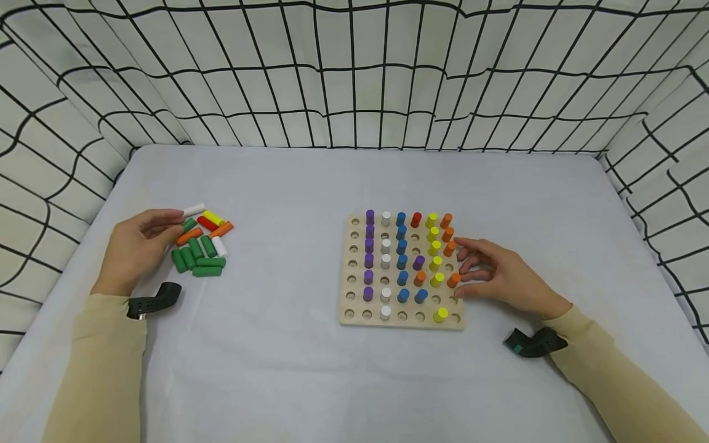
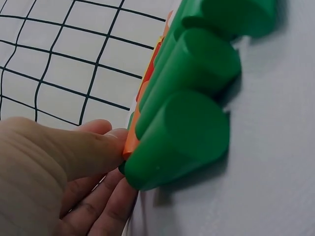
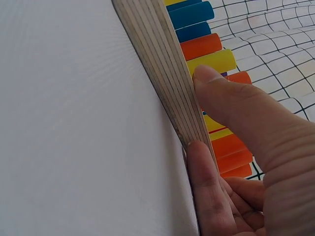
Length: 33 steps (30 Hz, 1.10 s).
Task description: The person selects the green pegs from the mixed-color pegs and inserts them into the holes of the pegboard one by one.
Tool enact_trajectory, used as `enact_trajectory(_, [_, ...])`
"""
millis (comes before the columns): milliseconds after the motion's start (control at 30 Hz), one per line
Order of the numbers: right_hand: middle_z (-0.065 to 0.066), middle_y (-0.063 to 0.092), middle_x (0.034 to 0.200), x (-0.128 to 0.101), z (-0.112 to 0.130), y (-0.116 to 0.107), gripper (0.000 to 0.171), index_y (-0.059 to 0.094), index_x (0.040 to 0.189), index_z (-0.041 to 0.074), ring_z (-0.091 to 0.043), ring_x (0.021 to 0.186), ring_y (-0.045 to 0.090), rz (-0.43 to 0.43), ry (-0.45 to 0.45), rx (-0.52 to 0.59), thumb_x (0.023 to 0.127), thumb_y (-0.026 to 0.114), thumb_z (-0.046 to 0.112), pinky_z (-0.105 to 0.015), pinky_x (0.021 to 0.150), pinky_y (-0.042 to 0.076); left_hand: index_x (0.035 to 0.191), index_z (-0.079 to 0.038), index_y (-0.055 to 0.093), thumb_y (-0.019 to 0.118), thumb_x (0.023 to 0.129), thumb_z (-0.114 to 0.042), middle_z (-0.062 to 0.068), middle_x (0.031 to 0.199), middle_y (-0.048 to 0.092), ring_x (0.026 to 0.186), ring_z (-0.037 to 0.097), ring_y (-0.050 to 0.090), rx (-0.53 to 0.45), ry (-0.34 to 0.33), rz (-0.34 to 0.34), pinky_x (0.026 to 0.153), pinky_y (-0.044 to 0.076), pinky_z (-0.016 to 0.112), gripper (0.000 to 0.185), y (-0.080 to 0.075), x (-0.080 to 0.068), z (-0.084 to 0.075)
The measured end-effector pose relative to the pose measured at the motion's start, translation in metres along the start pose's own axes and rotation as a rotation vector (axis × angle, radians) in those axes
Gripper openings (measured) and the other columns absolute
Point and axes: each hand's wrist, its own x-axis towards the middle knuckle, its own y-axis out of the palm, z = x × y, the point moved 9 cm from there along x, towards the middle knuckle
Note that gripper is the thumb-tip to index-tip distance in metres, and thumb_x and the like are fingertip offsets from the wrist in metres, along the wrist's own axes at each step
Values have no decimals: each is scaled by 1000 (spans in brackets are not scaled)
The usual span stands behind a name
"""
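Note:
My left hand (image 1: 141,243) reaches into a pile of loose pegs at the left. Its thumb and index fingertips are right at the end of a green peg (image 1: 189,225), and a white peg (image 1: 194,210) lies beside the index fingertip. I cannot tell whether the fingers pinch the green peg. Close by in the left wrist view is a large green peg (image 2: 192,132). At the right, my right hand (image 1: 501,277) is beside a wooden pegboard (image 1: 354,320), fingers loosely bent. In the right wrist view, a fingertip lies against its layered edge (image 3: 167,98) while the thumb overlaps a yellow peg (image 3: 216,60).
Purple, white, blue, yellow and orange pegs stand in columns on the board, with a single red peg (image 1: 416,219). Its leftmost column has bare holes. Loose green, orange, yellow, red and white pegs share the pile. A black grid on white (image 1: 354,74) borders the white table (image 1: 277,369).

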Motion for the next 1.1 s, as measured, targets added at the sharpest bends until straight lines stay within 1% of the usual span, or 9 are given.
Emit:
enact_trajectory(100, [-11, 56, 127, 1, -2, 0, 93, 39, 157, 6, -4, 103, 67, 1, 3, 4, 80, 90, 20, -14, 91, 60, 148, -12, 55, 51, 107, -46, 17, 143, 60, 126, 17, 60, 7, 12, -6, 112, 46, 55, 54, 0, 0, -1])
enact_trajectory(200, [-11, 56, 127, 1, -3, 0, 92, 39, 157, 6, -4, 103, 67, 3, -2, 6, 81, 90, 19, -14, 91, 60, 145, -10, 58, 54, 107, -39, 17, 139, 64, 104, -8, 55, 46, 39, -35, 100, 50, 26, 48, -4, -1, -5])
enact_trajectory(267, [-11, 57, 126, 1, -3, 0, 92, 39, 157, 6, -4, 103, 67, 3, -10, 2, 81, 90, 19, -14, 91, 60, 142, -8, 60, 56, 107, -34, 19, 137, 66, 102, -8, 57, 70, 56, -56, 86, 43, 13, 44, -6, -1, -8])
enact_trajectory(333, [-11, 57, 126, 1, -2, 0, 91, 40, 156, 5, -3, 103, 67, 2, -21, -3, 82, 89, 19, -14, 91, 60, 141, -7, 60, 56, 107, -28, 21, 136, 67, 112, 13, 66, 83, 69, -66, 82, 40, 12, 40, -7, -2, -11])
enact_trajectory(433, [-11, 57, 125, 1, 0, 0, 89, 40, 156, 5, -3, 102, 67, 0, -38, -8, 83, 88, 20, -14, 90, 60, 140, -6, 60, 54, 108, -25, 25, 137, 65, 126, 44, 60, 80, 74, -57, 94, 53, 35, 38, -5, -3, -12])
enact_trajectory(533, [-11, 57, 124, 0, 0, 0, 89, 40, 156, 5, -3, 102, 67, -1, -40, -8, 83, 88, 21, -13, 90, 60, 140, -6, 60, 54, 107, -24, 26, 136, 64, 126, 48, 58, 77, 82, -47, 99, 51, 56, 38, -4, -4, -13])
enact_trajectory(633, [-11, 57, 125, 1, 0, -1, 89, 40, 156, 5, -3, 102, 67, -4, -34, -8, 83, 88, 20, -13, 90, 59, 141, -6, 60, 57, 106, -26, 25, 136, 65, 123, 45, 60, 84, 88, -43, 92, 53, 33, 40, -3, -3, -13])
enact_trajectory(767, [-11, 57, 126, 1, -1, -1, 90, 40, 156, 5, -3, 103, 67, -2, -23, -3, 82, 89, 19, -14, 90, 60, 141, -6, 60, 61, 105, -27, 24, 135, 66, 121, 42, 63, 92, 98, -50, 78, 36, 7, 43, -4, -4, -13])
enact_trajectory(1100, [-11, 57, 126, 2, -3, 0, 91, 40, 156, 6, -4, 103, 67, 0, -4, -2, 81, 90, 21, -14, 91, 60, 140, -5, 61, 63, 104, -24, 24, 132, 67, 120, 42, 64, 106, 109, -77, 77, 35, 6, 41, -7, -5, -17])
